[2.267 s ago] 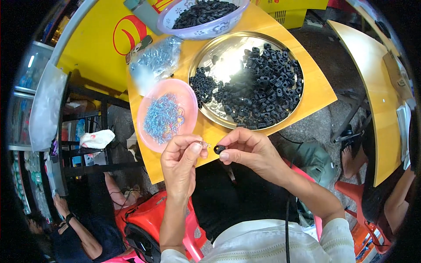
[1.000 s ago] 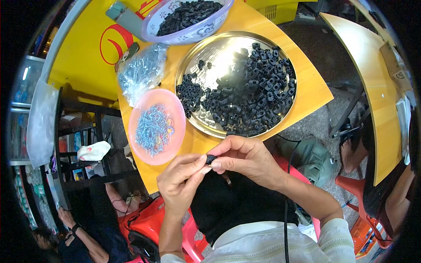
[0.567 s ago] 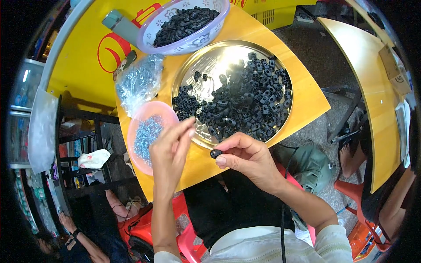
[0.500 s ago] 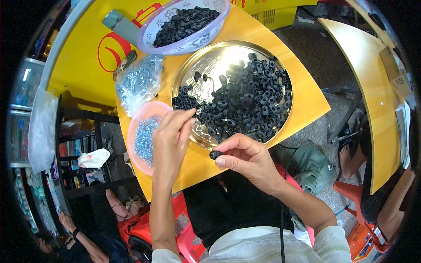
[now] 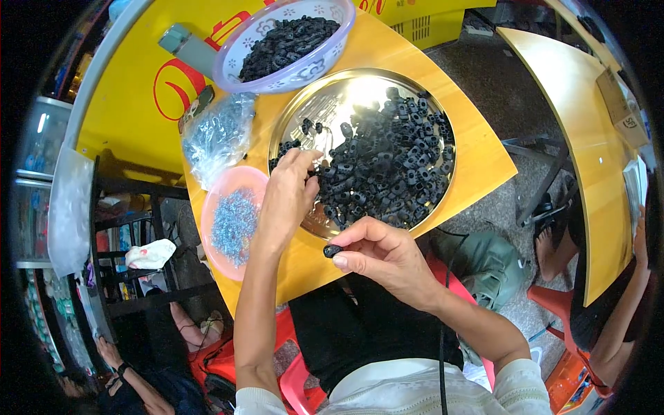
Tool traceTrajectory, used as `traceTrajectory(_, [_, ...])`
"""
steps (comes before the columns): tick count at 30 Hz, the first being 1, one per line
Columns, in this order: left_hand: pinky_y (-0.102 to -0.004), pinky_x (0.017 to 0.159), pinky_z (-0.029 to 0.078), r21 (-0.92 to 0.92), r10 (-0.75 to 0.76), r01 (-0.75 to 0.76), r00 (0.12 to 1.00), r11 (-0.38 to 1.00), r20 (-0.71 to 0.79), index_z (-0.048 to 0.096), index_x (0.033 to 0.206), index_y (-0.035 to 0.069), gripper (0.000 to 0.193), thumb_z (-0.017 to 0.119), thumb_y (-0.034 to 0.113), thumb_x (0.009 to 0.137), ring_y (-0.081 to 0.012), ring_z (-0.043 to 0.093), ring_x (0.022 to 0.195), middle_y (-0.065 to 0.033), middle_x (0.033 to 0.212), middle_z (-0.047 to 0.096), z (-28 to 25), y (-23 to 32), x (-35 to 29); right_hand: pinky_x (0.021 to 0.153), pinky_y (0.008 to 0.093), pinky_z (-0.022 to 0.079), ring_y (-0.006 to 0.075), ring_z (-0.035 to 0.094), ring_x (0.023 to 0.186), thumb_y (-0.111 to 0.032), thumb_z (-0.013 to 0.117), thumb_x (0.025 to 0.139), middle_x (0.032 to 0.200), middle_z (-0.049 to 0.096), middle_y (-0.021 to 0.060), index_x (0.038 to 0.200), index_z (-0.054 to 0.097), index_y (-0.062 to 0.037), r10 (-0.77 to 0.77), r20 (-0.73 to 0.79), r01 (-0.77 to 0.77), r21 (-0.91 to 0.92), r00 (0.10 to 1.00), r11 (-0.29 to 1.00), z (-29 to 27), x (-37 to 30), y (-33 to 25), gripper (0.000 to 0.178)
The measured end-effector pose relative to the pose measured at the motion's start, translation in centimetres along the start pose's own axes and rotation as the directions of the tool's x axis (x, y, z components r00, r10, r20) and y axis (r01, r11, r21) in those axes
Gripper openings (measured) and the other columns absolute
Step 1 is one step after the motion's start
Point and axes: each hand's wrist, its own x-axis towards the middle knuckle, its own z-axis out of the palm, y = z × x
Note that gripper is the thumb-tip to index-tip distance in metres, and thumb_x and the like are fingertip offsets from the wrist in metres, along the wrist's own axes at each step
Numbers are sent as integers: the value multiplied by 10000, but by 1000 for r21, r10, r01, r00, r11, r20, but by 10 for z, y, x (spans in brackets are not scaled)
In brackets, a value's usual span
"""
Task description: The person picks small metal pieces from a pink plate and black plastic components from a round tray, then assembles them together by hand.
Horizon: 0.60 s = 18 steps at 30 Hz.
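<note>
In my right hand (image 5: 384, 259), a small black plastic piece (image 5: 333, 251), rounded and like a cord-lock part, is pinched between thumb and forefinger just off the tray's near edge. My left hand (image 5: 294, 187) hovers over the left side of the round gold-coloured metal tray (image 5: 332, 83); its thumb and forefinger stand apart with nothing visible between them. Many black plastic pieces (image 5: 394, 159) with holes are heaped on the tray's right and middle. A smaller group (image 5: 287, 146) lies at its left edge, partly hidden by my left hand, with a few loose pieces (image 5: 311, 126) above it.
A pink dish (image 5: 257, 181) of tiny silvery-blue springs (image 5: 235, 221) sits left of the tray. Behind it are a clear plastic bag (image 5: 220, 135) and a patterned bowl (image 5: 304, 75) of black parts. A bottle (image 5: 187, 48) stands beside the bowl. Other people sit at both sides.
My left hand has moved up and slightly right over the tray, and its thumb and forefinger have spread apart. My right hand has shifted slightly left and down, still pinching the black piece.
</note>
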Motion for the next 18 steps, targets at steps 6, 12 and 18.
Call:
traceTrajectory(6, [-335,669,476,1,53,-53,998,999,19,601,934,-6,223,597,-64,720,-236,583,732,-125,823,559,-1,-10,5,663,167,436,0,513,756,-112,620,885,865,594,-32,1011,598,-6,-68,-9,67,-38,998,997,8,0,6,166])
traceTrajectory(12, [-279,626,471,-282,-146,114,984,953,-97,613,863,7,127,645,-27,745,-173,605,700,-83,778,613,-11,1,-8,656,171,435,1,506,742,-115,624,883,844,584,-38,1000,600,-11,-55,-9,55,-46,998,997,8,-2,8,158])
traceTrajectory(18, [-253,700,510,-922,-357,155,934,356,19,593,981,-16,132,591,-14,850,-164,644,787,-123,917,660,-35,32,-54,725,186,444,19,518,812,-95,625,878,899,580,-22,1018,601,-20,-99,-18,99,-6,995,995,9,-3,2,161])
